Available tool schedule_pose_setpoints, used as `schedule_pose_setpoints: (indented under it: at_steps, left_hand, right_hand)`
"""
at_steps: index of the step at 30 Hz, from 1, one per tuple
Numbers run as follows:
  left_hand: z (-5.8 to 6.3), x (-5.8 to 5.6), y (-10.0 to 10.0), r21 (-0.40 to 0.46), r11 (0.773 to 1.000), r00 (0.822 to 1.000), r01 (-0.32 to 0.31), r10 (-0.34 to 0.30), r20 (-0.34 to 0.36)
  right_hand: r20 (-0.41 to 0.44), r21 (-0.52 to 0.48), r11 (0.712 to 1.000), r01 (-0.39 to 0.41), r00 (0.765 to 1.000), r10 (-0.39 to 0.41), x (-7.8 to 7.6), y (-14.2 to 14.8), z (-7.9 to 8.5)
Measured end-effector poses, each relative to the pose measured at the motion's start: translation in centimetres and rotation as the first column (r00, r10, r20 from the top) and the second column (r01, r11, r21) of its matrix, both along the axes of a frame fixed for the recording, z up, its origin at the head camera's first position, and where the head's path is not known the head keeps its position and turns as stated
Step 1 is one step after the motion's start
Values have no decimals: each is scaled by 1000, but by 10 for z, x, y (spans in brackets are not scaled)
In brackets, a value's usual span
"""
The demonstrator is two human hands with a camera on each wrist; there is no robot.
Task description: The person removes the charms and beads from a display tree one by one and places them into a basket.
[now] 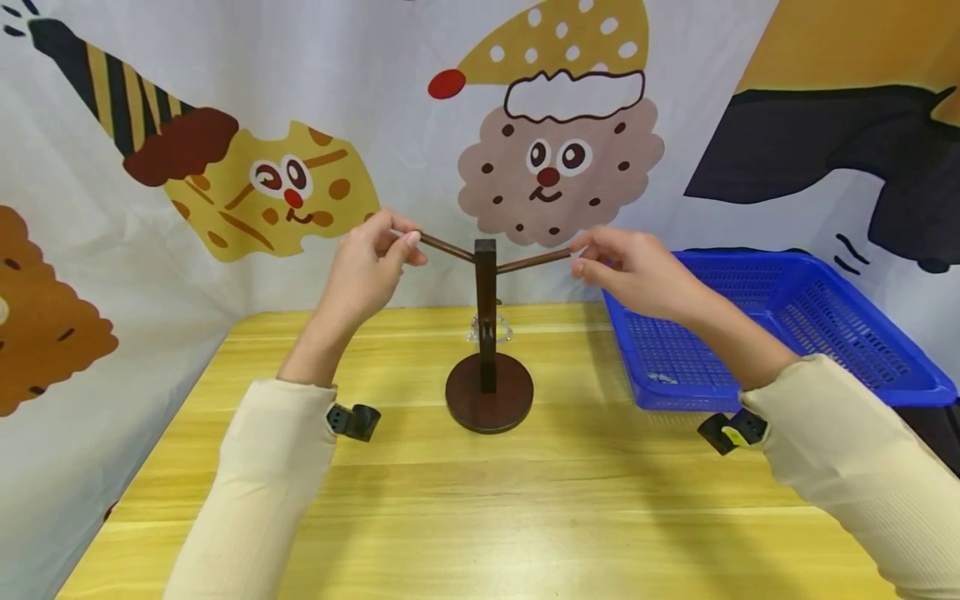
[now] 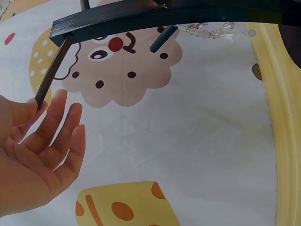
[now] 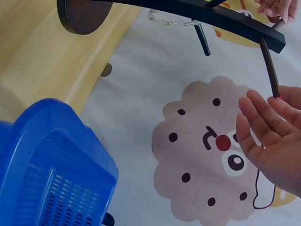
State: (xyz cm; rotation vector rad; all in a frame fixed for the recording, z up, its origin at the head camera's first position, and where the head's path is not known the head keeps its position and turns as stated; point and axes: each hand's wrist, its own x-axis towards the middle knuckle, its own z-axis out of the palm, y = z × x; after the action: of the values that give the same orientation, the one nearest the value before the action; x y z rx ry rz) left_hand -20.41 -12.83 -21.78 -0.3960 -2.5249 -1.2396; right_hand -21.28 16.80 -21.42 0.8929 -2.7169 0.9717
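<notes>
A dark brown wooden peg stand (image 1: 487,287) rises upright from its round base (image 1: 468,404) on the table, with slanted pegs along the post. My left hand (image 1: 369,265) pinches the outer end of the upper left peg (image 1: 448,247) between thumb and index finger. On the other side, my right hand (image 1: 637,271) holds the tip of the upper right peg (image 1: 536,261) with thumb and index finger; its other fingers spread loosely in the right wrist view. A clear beaded bracelet (image 3: 169,22) hangs lower on the stand, behind the post, partly hidden in the head view.
A blue plastic basket (image 1: 647,392) stands at the table's right, under my right forearm. The yellow wood-grain table (image 1: 480,508) ends at a white cartoon-printed curtain (image 1: 405,150) behind the stand. Small black devices sit at both wrists.
</notes>
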Motion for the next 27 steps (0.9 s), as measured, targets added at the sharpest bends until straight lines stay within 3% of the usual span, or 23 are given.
schedule_pose_setpoints:
  at_steps: [10,17,27]
  left_hand:
    - [-3,2,2,7,1000,998,-21,22,-64]
    - [-5,4,-2,6,1000,995,6,-5,-97]
    - [-25,12,-4,-3,999,998,41,-41,40]
  right_hand:
    - [-16,-27,1000,-7,1000,7,-2,-4,-2]
    - [-33,-14,1000,-5,999,4,-4,-4,-3]
    - [-23,-11,1000,7,1000,-7,-5,-3,-3]
